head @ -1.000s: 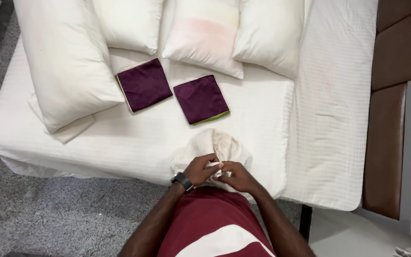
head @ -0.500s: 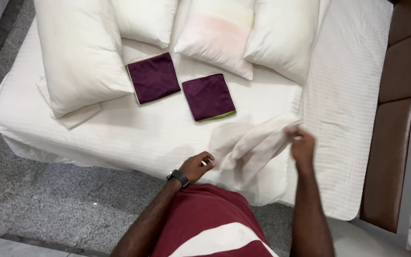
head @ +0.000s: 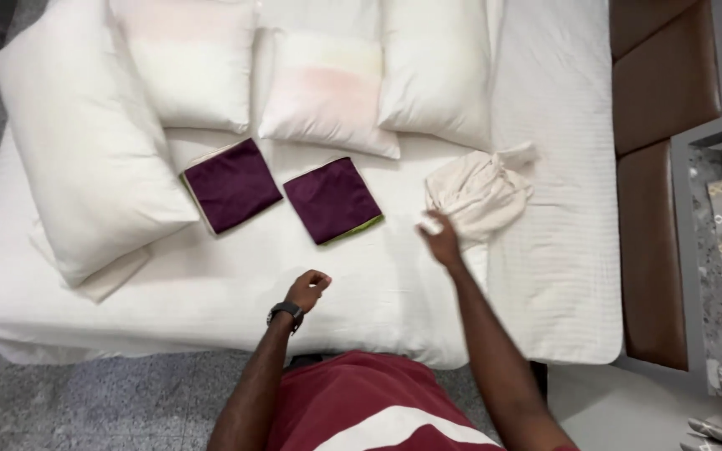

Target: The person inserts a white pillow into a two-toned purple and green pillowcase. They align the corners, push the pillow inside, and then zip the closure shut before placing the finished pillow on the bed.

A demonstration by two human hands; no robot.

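My right hand (head: 442,242) reaches out over the white bed (head: 211,292). Its fingertips are at the near corner of a crumpled cream cloth (head: 480,194) that lies heaped on the mattress below the right pillow (head: 436,71). The hand is blurred, so whether it still grips the cloth is unclear. My left hand (head: 307,290), with a dark watch on the wrist, hovers over the bed's near part, its fingers curled into a loose fist and holding nothing. Two folded dark purple cloths (head: 230,184) (head: 332,199) lie side by side beyond it.
Several white pillows line the far side, with a large one (head: 85,159) at the left. A white textured cover (head: 557,250) lies over the bed's right part. A brown padded headboard (head: 658,209) stands at the right, and grey floor (head: 60,401) runs along the near side.
The cream cloth went from both hands at the bed's near edge out to the right and now lies heaped near the right pillow. My left hand let go and stayed close to my body.
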